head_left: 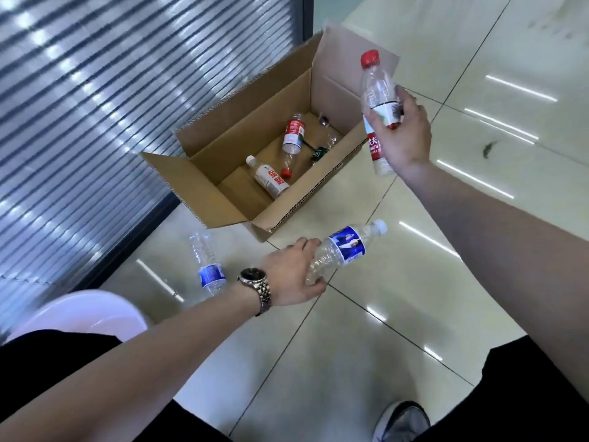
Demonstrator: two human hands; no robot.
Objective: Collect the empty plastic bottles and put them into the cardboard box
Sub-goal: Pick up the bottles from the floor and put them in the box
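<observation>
An open cardboard box stands on the tiled floor, with several empty bottles lying inside. My right hand is raised just right of the box and grips two clear bottles: one with a red cap pointing up, and one with a red label pointing down. My left hand, with a wristwatch, holds a crumpled blue-labelled bottle by its base, just in front of the box. Another blue-labelled bottle lies on the floor to the left.
A striped glass wall runs along the left behind the box. A pale pink round stool or basin sits at the lower left. My shoe shows at the bottom. Glossy floor tiles stretch to the right.
</observation>
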